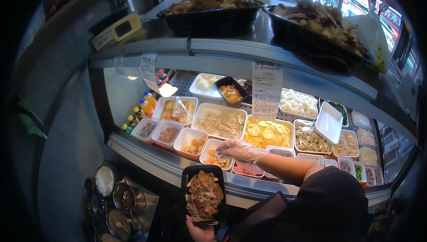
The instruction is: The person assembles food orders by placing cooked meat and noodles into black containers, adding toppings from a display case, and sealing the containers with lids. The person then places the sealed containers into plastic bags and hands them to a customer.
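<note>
Nearest the left fingers: one black plastic tray, open-topped, rounded corners, filled with chopped cooked meat. The left hand sits at its near end, thumb up against the near left corner, remaining fingers mostly hidden beneath; the tray appears gripped between them.

Handling, as judged: tray light and thin-walled, likely to flex; meat moist, loose, probably greasy, giving the near-end hold a moderate load that could tip the far end. Best hold: palm flat under the base, thumb on the rim; a greasy rim may slip.

Ahead of the left fingers, past the tray's far end: the right hand, in a clear disposable glove, entering from the right. Its fingers are bunched and point leftward; whether they pinch anything cannot be told.

Directly under the right fingertips: one white square tub of orange balls and paler pieces. Contents judged small, light, springy, slippery; best taken from above with gathered fingertips.

Left of the right fingers: a second white tub of orange balls. Beyond them: a tray of pale shreds. Beyond and rightward: a tray of yellow slices.
</note>
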Demonstrator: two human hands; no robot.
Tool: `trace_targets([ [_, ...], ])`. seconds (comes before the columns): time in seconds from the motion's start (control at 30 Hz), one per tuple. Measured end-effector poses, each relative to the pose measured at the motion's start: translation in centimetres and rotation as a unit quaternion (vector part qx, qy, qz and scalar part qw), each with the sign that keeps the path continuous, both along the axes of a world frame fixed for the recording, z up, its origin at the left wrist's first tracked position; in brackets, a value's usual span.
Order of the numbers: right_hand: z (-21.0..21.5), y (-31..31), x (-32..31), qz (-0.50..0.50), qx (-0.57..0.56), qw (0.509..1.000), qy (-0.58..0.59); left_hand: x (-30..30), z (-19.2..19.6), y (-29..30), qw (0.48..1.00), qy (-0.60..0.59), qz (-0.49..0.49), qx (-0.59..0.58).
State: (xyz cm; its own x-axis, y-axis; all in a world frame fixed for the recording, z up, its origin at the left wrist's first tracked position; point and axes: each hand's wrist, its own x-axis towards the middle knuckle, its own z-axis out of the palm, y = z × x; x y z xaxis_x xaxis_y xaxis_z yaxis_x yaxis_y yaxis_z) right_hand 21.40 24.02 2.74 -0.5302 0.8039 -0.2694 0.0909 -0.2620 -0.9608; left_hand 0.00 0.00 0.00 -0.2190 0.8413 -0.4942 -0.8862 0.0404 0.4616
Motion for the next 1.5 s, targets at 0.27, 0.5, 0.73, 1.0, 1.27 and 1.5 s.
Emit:
trace_targets([
  [0.27, -0.5, 0.3, -0.6, -0.015, -0.004, 1.0, -0.015, -0.3, 0.3, 1.0, 0.999, -0.001, 0.0, -0.036],
  [0.5, -1.1, 1.3, -1.2, 0.008, 0.009, 0.997, -0.076, -0.6, -0.5, 1.1, 0.998, -0.011, 0.0, -0.055],
  [0.73, -3.2, 5.9, -3.2, 0.006, 0.008, 0.999, -0.049, -1.5, -0.4, 2.3, 0.996, 0.036, 0.024, -0.074],
  [1.0, -12.5, 22.5, -7.0, -0.201, 0.356, 0.88, -0.244, -3.0, -0.5, 2.5, 0.994, 0.042, 0.045, -0.092],
  [1.27, -16.1, 36.2, -13.1, -0.064, 0.437, 0.787, -0.432, -4.6, -4.9, 0.1, 0.981, -0.193, 0.007, 0.023],
  [1.5, -14.9, 33.7, -17.1, 0.051, 0.288, 0.846, -0.447, -6.2, -5.4, -1.6, 0.978, -0.209, 0.005, 0.023],
])
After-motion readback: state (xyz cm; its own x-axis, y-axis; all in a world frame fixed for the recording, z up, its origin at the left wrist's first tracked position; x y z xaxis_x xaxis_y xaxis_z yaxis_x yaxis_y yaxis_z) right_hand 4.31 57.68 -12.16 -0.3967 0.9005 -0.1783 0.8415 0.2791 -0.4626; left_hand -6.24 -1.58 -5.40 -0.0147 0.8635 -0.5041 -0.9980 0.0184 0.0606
